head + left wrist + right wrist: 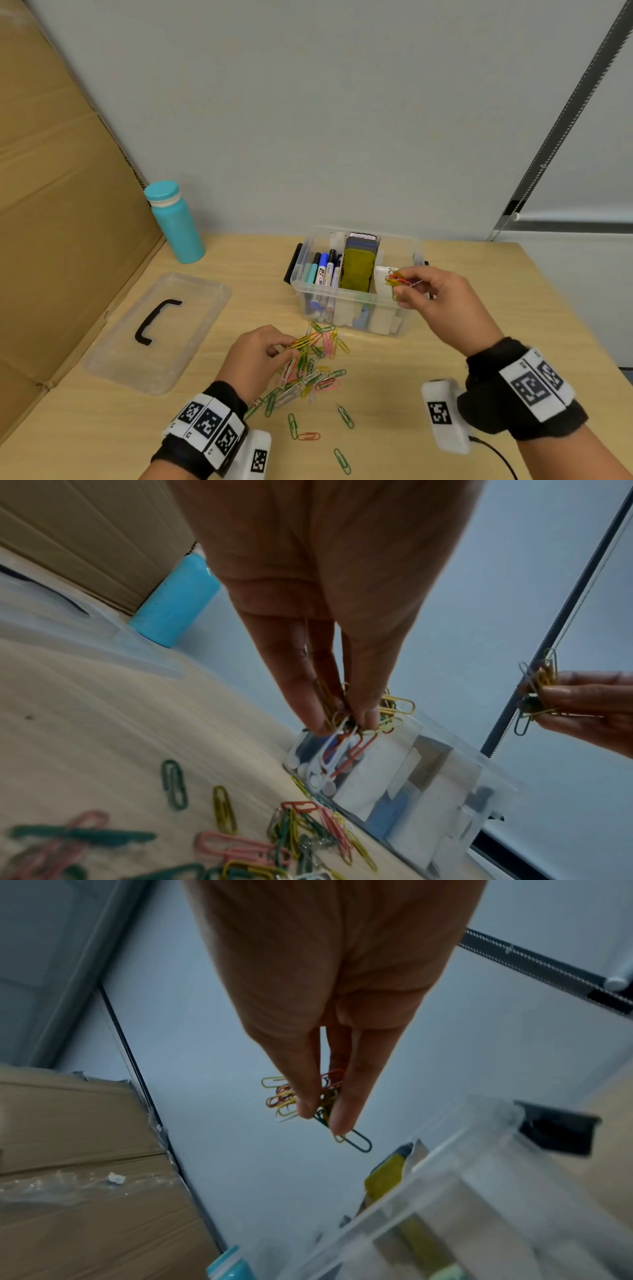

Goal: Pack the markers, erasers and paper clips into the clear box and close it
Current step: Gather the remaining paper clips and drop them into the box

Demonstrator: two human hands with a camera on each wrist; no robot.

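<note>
The clear box point(349, 318) stands open on the table, with several markers point(323, 270) in its left section and erasers point(358, 270) in the middle. My right hand point(407, 289) pinches a bunch of coloured paper clips point(397, 279) above the box's right section; the same bunch point(308, 1096) shows in the right wrist view. My left hand point(279, 347) pinches another bunch of clips point(356, 723) just above the loose pile of paper clips point(311, 373) lying in front of the box.
The clear lid point(161, 329) with a black handle lies flat to the left. A teal bottle point(174, 222) stands at the back left beside a cardboard wall point(51, 205). A few stray clips point(308, 435) lie near the table's front edge.
</note>
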